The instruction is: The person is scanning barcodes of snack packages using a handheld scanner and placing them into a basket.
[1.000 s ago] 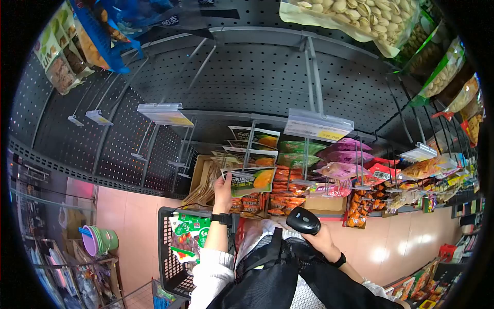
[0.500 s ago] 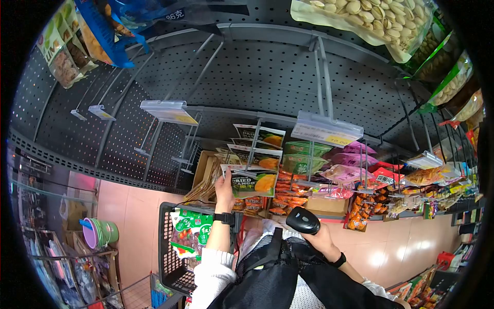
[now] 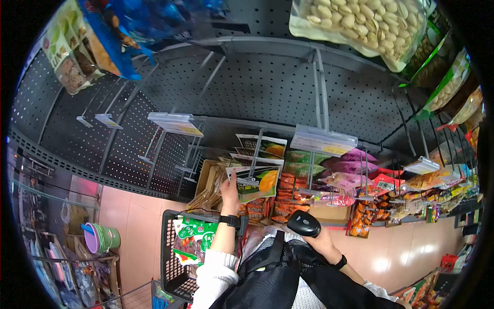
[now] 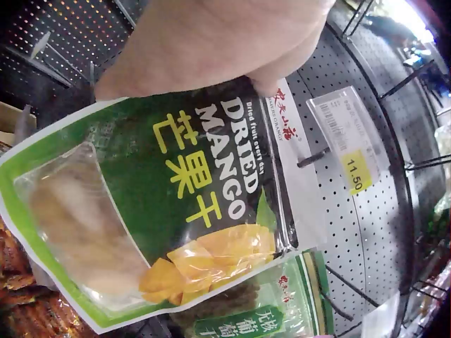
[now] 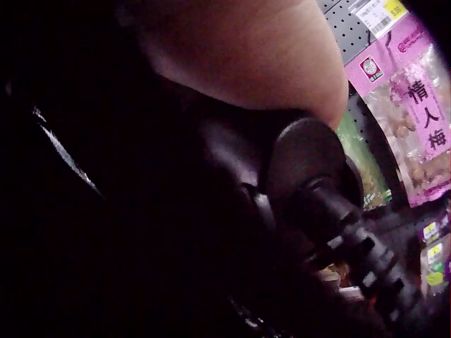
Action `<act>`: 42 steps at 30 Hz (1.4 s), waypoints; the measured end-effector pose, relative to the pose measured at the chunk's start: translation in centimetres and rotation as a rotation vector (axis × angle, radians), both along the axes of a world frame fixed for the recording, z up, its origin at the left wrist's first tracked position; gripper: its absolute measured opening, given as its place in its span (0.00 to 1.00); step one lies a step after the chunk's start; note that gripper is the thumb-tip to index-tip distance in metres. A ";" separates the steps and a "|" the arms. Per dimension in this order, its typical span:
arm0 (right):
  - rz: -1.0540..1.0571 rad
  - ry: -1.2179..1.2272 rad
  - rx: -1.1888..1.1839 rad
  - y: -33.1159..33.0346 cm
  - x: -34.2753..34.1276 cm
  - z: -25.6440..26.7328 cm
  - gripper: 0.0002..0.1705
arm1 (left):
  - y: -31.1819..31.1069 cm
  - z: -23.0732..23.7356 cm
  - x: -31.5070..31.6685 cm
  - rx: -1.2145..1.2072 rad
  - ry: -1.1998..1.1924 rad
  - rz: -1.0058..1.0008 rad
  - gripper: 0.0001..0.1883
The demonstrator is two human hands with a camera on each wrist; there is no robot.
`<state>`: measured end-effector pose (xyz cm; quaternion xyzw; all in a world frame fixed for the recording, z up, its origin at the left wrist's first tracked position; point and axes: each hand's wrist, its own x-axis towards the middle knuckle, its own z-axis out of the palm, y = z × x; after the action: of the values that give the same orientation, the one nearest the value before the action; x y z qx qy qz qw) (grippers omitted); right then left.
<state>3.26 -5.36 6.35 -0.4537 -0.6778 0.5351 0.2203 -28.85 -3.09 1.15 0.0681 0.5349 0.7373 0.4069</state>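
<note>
My left hand [image 3: 230, 193] pinches the edge of a green and black bag of dried mango [image 4: 204, 162], the front one of several on a hook. In the left wrist view, the bag's white top lies right at the hook's end, beside a price tag [image 4: 345, 134] marked 11.50. My right hand [image 3: 323, 243] holds a black handheld barcode scanner [image 3: 303, 222] in front of my body. In the right wrist view, the hand [image 5: 261, 56] is partly seen above the dark scanner handle and its coiled cord [image 5: 366, 253].
A black basket [image 3: 168, 257] with green and white snack bags [image 3: 194, 238] stands left of my body. Pink bags [image 3: 350, 180] and orange packets [image 3: 288, 191] fill the shelf to the right. Metal hooks [image 3: 323, 98] and label holders [image 3: 175, 123] jut out. A pistachio bag [image 3: 360, 26] hangs above.
The mango bag's front has tilted in my left hand, and a clear label holder now overlaps it. My right hand keeps its hold on the scanner, and the head view has shifted slightly.
</note>
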 end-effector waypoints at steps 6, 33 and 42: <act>0.087 -0.098 0.014 1.1 -0.8 1.4 0.21 | 0.9 -2.9 -0.1 -0.054 0.318 0.112 0.23; 1.280 -0.332 0.311 -4.0 -19.2 1.2 0.23 | -38.0 -9.2 12.5 -1.226 0.554 0.580 0.22; 1.108 -0.432 0.302 -5.8 -17.4 1.1 0.23 | -32.9 -7.8 1.1 -1.010 0.839 0.419 0.26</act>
<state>-14.17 -11.20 7.48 -0.0959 -0.9105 0.3641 -0.1711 -27.71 -35.95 -6.68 0.0449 0.9271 0.3721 -0.0038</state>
